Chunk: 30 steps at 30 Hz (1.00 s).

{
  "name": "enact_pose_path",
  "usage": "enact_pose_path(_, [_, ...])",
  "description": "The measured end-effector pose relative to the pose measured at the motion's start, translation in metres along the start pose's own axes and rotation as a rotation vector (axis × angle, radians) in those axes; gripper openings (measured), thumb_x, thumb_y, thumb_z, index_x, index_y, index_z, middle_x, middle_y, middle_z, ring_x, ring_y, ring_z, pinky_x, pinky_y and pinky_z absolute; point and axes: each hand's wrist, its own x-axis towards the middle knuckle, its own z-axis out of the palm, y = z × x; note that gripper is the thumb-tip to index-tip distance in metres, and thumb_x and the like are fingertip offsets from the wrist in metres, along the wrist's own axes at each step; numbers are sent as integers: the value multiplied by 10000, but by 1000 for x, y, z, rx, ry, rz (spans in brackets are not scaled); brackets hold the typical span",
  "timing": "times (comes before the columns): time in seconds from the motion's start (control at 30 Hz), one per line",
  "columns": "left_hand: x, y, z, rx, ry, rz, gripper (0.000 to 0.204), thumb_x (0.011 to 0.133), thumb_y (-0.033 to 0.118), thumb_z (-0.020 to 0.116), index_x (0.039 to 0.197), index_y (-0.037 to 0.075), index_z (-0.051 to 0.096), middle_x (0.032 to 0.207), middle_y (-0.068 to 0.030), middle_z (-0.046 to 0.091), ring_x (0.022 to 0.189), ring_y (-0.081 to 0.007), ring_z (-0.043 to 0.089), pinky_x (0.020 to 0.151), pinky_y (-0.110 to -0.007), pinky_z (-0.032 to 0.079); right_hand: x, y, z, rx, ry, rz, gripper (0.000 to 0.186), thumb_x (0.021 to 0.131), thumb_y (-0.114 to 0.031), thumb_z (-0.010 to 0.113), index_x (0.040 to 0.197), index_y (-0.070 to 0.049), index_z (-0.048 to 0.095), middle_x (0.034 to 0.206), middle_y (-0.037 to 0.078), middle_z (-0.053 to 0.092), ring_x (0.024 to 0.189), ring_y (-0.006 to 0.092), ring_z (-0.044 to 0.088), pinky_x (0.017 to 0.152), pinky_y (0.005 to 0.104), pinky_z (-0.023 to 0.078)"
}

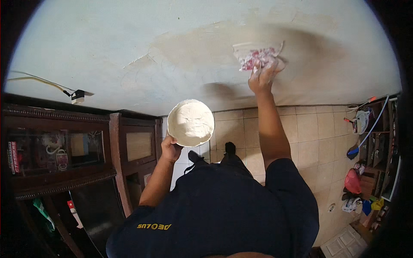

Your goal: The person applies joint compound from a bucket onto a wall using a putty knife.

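My left hand [171,148] grips the rim of a round white tub [170,127], thumb over its near left edge. Thick off-white putty [192,118] fills the tub, its surface uneven. Up and to the right, my right hand [264,75] is closed round a putty spreader [258,56], reddish and smeared with white paste. The spreader's wide pale edge lies against the wall [107,43]. White paste also coats my right fingers. Around the spreader runs a wide beige patch [189,49] on the pale wall, with rough, flaking borders.
A dark wooden cabinet [60,174] with glass panes stands at left along the wall. Above it, a socket box [78,96] with a cable sticks out. Shelves [380,150] with bags and cloths line the right side. Beige tiles [307,129] cover the floor by my feet.
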Motion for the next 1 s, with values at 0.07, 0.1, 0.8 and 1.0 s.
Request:
enact_pose_path(0.07, [-1, 1, 3, -4, -5, 15, 725, 575, 225, 496, 1269, 21, 443, 1233, -137, 516, 1130, -296, 497, 971, -423, 378, 14, 4, 4, -64, -46, 132, 370, 763, -80, 535, 1109, 36, 471, 1079, 266, 425, 958, 420, 444, 886, 530, 326])
enact_pose_path(0.1, [-3, 2, 4, -8, -9, 29, 721, 575, 221, 497, 1265, 18, 444, 1230, -136, 517, 1130, -295, 496, 972, -421, 378, 10, 9, 4, -62, -46, 131, 370, 763, -80, 535, 1109, 36, 471, 1079, 266, 425, 958, 420, 444, 886, 530, 326])
enact_pose_path(0.8, [-11, -3, -2, -54, 54, 7, 725, 573, 213, 494, 1270, 22, 437, 1234, -132, 509, 1134, -304, 484, 976, -435, 372, -36, -21, 36, -50, -368, 357, 556, 736, -113, 553, 1182, 127, 322, 1103, 327, 427, 1014, 461, 433, 909, 510, 336])
enact_pose_path(1.0, [-14, -2, -15, -46, 51, 34, 696, 594, 179, 484, 1278, 71, 413, 1228, -98, 499, 1129, -273, 475, 978, -420, 364, -158, 55, 64, -352, -448, 231, 590, 686, -104, 579, 1166, 126, 326, 1084, 333, 420, 1008, 451, 447, 913, 511, 348])
